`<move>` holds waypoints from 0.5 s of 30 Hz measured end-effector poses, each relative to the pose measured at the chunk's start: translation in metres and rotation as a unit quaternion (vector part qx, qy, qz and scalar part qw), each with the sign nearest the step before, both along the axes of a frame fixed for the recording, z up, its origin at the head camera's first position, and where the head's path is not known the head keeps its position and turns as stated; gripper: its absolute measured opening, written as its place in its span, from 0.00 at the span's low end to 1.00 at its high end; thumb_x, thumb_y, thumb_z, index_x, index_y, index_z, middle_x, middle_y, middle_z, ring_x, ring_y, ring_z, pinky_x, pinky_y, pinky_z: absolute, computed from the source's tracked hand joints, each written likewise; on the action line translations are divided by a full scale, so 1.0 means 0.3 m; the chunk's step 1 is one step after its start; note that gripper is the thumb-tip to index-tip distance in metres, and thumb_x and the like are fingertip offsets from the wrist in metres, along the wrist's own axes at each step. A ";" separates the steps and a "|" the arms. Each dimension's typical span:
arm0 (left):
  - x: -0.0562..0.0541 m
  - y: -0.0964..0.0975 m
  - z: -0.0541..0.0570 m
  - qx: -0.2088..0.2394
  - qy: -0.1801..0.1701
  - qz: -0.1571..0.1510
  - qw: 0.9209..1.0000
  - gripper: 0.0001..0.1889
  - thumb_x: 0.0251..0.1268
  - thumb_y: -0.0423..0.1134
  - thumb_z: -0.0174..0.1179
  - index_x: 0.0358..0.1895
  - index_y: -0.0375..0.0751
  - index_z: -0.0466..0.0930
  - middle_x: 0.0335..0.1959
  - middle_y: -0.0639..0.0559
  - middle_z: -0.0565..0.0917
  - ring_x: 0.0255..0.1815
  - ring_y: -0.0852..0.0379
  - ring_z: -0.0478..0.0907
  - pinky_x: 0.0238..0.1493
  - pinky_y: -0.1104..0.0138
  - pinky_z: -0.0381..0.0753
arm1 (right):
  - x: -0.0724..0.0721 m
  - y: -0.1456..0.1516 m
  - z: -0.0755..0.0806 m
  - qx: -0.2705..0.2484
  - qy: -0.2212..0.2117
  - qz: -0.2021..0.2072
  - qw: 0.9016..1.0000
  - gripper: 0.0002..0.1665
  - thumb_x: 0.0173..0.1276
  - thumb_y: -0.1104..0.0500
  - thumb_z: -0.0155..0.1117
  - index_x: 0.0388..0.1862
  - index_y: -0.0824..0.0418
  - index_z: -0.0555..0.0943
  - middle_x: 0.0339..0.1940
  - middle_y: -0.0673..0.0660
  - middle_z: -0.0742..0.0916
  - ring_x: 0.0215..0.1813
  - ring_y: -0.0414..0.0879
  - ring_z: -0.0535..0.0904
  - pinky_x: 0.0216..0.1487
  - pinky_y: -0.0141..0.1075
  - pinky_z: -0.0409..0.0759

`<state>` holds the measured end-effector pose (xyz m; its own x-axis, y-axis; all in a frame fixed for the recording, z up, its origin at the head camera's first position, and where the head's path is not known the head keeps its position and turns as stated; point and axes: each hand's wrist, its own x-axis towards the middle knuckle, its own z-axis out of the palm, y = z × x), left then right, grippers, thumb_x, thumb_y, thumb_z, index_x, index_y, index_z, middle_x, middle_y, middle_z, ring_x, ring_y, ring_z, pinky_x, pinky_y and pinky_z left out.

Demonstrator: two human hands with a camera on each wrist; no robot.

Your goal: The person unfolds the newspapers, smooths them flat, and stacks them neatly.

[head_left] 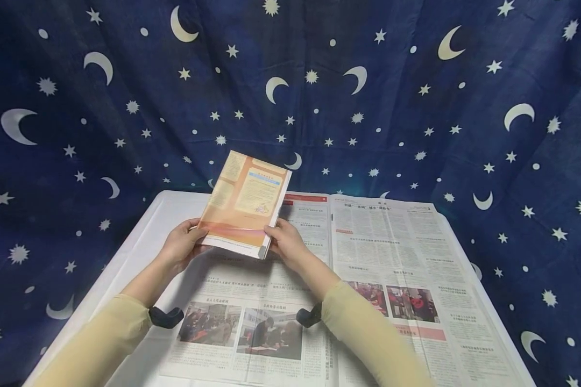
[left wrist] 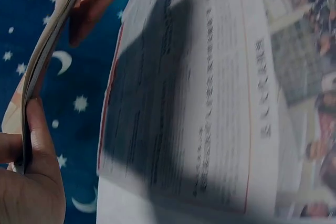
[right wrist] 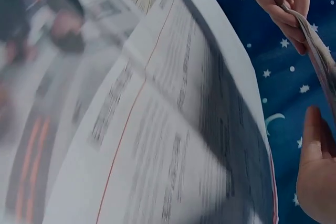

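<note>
A booklet (head_left: 247,204) with an orange and cream printed cover is held up, tilted, above the table. At its lower left corner the left hand (head_left: 183,244) grips it, thumb on the cover and fingers behind. My right hand (head_left: 288,242) holds the lower right edge, thumb at the front. The left wrist view shows the booklet's edge (left wrist: 44,51) side-on, its several pages pressed together between the left thumb and fingers. In the right wrist view the right hand (right wrist: 317,174) is partly cut off by the frame.
Spread newspaper (head_left: 382,252) with photos and print covers much of the white-clothed table (head_left: 147,236). Behind the table hangs a dark blue curtain (head_left: 392,134) with moons and stars. A dark band (head_left: 166,317) sits on each wrist.
</note>
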<state>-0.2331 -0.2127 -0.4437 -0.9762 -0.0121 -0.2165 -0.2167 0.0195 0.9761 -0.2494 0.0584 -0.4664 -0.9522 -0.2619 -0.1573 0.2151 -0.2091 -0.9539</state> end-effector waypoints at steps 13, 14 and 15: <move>0.023 0.145 -0.044 -0.008 -0.021 -0.115 0.993 0.28 0.79 0.36 0.50 0.76 0.26 0.58 0.57 0.33 0.80 0.47 0.51 0.87 0.50 0.60 0.86 | 0.039 0.249 -0.015 0.159 0.040 -0.021 0.986 0.28 0.75 0.62 0.58 0.72 0.66 0.70 0.54 0.59 0.88 0.52 0.50 0.87 0.50 0.39 0.86; 0.021 0.157 -0.048 -0.002 -0.024 -0.127 0.992 0.27 0.80 0.36 0.49 0.75 0.26 0.59 0.57 0.33 0.81 0.48 0.50 0.87 0.51 0.59 0.86 | 0.042 0.268 -0.019 0.167 0.040 -0.022 0.985 0.27 0.75 0.62 0.58 0.72 0.65 0.71 0.53 0.60 0.88 0.52 0.50 0.86 0.50 0.39 0.86; 0.019 0.170 -0.051 0.006 -0.029 -0.139 0.990 0.27 0.80 0.36 0.49 0.74 0.25 0.61 0.57 0.33 0.82 0.49 0.49 0.87 0.52 0.58 0.85 | 0.044 0.287 -0.023 0.170 0.039 -0.022 0.984 0.27 0.75 0.62 0.58 0.72 0.65 0.71 0.54 0.60 0.88 0.52 0.51 0.86 0.51 0.40 0.85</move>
